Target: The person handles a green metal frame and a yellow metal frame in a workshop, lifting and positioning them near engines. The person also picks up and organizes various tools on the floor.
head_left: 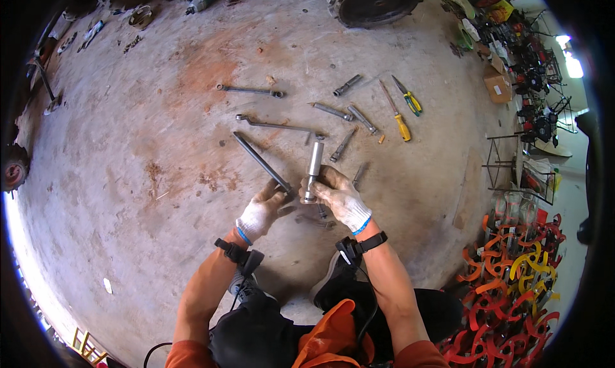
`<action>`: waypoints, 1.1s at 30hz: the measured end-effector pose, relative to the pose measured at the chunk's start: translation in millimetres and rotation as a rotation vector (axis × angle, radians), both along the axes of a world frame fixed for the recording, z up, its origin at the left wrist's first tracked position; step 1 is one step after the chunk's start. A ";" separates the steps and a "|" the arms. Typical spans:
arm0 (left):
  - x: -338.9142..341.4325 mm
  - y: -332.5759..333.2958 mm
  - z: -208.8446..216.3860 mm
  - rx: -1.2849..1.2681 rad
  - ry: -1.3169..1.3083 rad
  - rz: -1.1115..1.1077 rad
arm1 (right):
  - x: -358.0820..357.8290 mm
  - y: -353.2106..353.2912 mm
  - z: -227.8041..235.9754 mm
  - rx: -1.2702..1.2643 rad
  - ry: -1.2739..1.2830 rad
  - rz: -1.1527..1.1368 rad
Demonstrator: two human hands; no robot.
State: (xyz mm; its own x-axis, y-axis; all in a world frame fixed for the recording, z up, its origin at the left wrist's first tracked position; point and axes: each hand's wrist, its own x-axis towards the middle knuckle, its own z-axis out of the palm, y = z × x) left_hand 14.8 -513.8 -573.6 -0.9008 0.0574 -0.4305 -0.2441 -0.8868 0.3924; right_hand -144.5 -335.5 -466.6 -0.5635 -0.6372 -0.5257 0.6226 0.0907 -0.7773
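Note:
My left hand (258, 214), in a whitish work glove, is closed round the lower end of a long dark metal bar (259, 161) that slants up and to the left. My right hand (341, 196), gloved alike, grips a shiny tubular socket wrench (316, 158) held upright. Both are in front of my knees, above the concrete floor. Just beyond them lie an offset ring wrench (275, 125) and a straighter ring wrench (250, 91). Several tubular socket tools (344, 144) are scattered to the right. Part of another tool (322, 211) shows beneath my right hand.
A yellow-handled screwdriver (402, 125) and yellow-green pliers (410, 99) lie farther right. Red, orange and yellow curved metal parts (512, 278) are piled at the lower right. A cardboard box (497, 86) and racks line the right wall. A large round dark part (378, 6) is at the back.

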 end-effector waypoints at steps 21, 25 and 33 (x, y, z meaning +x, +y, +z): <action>-19.4 -56.3 85.2 -1.221 -0.073 0.215 | 62.5 -47.2 14.9 0.463 0.706 0.686; -2.1 -53.9 102.9 -1.569 -0.011 -0.543 | 60.5 -50.3 21.1 0.659 0.837 0.973; 21.1 -53.9 70.9 -1.202 -0.088 -0.313 | 48.1 -48.4 16.4 0.677 0.911 1.211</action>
